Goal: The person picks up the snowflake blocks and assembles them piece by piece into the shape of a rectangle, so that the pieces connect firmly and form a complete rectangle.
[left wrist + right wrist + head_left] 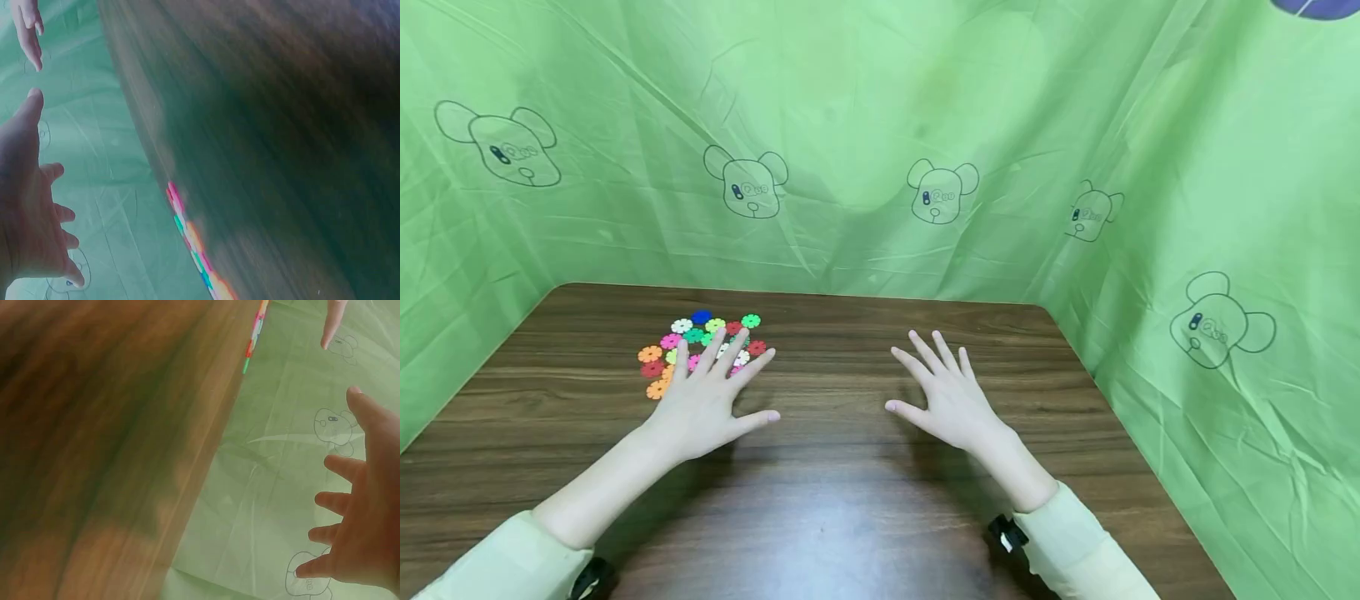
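Observation:
Both hands hover over the table with fingers straight and spread, holding nothing. In the head view, my left hand [703,407] is in front of a cluster of small flower-shaped plastic discs [651,355] and hides part of it. The discs are orange, red, pink, white, green, yellow and blue, lying flat and close together. My right hand [951,400] is farther right above bare wood, away from the discs. In the left wrist view the left hand [31,206] is seen from the side, raised off the table. The right wrist view shows the right hand [362,519] likewise raised.
The dark wooden table [835,483] has its far edge against a green curtain [850,125] printed with outlined bear heads. The curtain also runs along the left and right sides. Black straps [1007,533] sit at the sleeve cuffs.

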